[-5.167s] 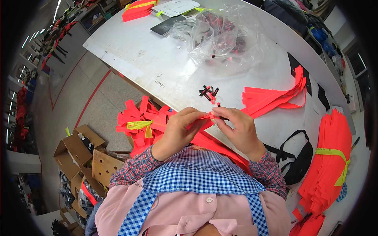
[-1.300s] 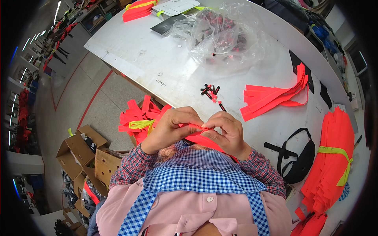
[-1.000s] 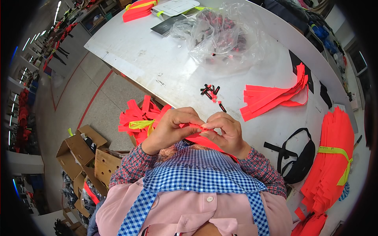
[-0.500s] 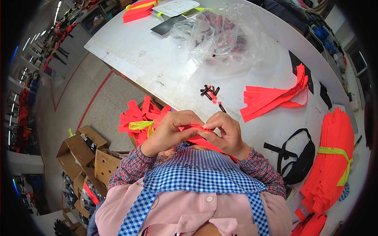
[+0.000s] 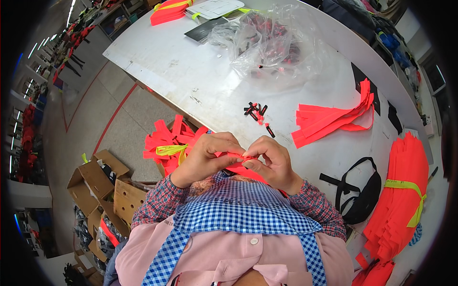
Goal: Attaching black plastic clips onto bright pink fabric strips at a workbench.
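Pinched between both my hands is an orange-red fabric strip (image 5: 248, 172), part of it hanging down over the checked apron. My left hand (image 5: 212, 155) grips it with thumb and fingers, and my right hand (image 5: 273, 159) pinches it close beside, the fingertips almost meeting. What exactly lies between the fingertips is too small to make out. Just beyond my hands, a few small black and red pieces (image 5: 257, 112) lie scattered on the white table (image 5: 191, 81). Right of them rests a loose fan of orange-red strips (image 5: 329, 119).
Clear plastic bag (image 5: 281, 43) of small pieces stands at the back. On the right are a black strapped pouch (image 5: 360, 195) and a tied orange-red bundle (image 5: 403, 190). Another tied bundle (image 5: 167, 143) hangs by the table's left edge, above cardboard boxes (image 5: 95, 181).
Both hands stay nearly in place, still pinching the strip. The fingertips have shifted slightly, and the view has moved a touch.
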`<state>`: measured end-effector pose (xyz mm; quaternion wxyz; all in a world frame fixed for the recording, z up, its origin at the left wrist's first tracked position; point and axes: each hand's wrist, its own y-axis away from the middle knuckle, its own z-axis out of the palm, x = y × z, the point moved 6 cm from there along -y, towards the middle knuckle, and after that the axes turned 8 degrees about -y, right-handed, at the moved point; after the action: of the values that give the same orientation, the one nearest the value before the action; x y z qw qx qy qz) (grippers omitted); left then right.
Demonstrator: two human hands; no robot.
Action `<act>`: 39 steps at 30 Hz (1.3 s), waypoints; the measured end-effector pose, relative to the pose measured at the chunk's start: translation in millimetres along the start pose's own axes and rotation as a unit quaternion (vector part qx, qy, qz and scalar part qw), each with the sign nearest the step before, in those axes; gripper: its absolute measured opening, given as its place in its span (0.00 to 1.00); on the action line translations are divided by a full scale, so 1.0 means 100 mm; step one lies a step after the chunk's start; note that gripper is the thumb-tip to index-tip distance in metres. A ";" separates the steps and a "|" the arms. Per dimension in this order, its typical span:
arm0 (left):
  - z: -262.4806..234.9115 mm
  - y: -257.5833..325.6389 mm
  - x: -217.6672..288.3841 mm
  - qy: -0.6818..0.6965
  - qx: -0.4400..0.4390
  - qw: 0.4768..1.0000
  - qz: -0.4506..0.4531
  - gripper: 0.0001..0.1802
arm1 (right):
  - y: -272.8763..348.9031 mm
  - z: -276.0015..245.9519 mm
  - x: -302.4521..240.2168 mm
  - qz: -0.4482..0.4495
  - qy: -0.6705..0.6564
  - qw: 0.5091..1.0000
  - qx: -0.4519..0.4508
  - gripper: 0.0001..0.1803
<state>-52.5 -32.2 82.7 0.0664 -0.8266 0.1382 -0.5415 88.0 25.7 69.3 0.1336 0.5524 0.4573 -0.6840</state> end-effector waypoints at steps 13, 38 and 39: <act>-0.01 0.00 0.04 -0.010 0.019 1.000 0.004 0.06 | -0.01 0.04 -0.08 -0.075 0.058 0.995 -0.003 0.10; 0.31 0.26 -0.94 0.091 -0.022 0.961 -0.260 0.08 | 0.50 0.14 1.11 0.275 -0.197 0.931 0.139 0.12; 0.40 0.36 -1.14 0.114 -0.045 0.934 -0.336 0.09 | 0.66 0.16 1.34 0.336 -0.215 0.902 0.165 0.13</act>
<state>-64.5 -34.1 -43.2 -0.1732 -0.7593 -0.1167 -0.6164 75.8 20.2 -81.0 0.3572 0.5268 0.0856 -0.7666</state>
